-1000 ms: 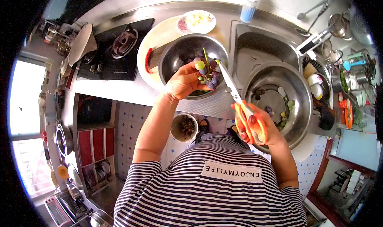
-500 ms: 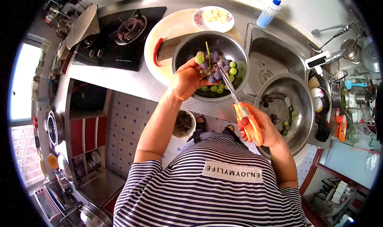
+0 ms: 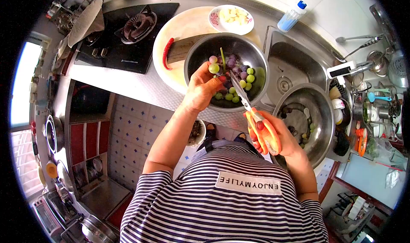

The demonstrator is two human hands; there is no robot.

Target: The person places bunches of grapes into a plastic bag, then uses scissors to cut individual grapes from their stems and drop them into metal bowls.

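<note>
Over a steel bowl, my left hand is closed on a bunch of grapes, purple and green mixed, with a green stalk standing up from it. My right hand grips orange-handled scissors, whose blades reach into the bunch. Where the tips meet the stems is partly hidden among the fruit. Several loose green grapes lie in the bowl below. To the right, a second, larger steel basin holds some water and a few grapes and dark bits.
Behind the bowl are a round cutting board with a red chili and a plate of pale chopped pieces. A sink adjoins on the right, a gas stove on the left. A bin stands on the floor.
My left fingertips have shifted further into the bunch and turned slightly. The scissors have moved a little left, with their handles closer together. The view has shifted slightly.
</note>
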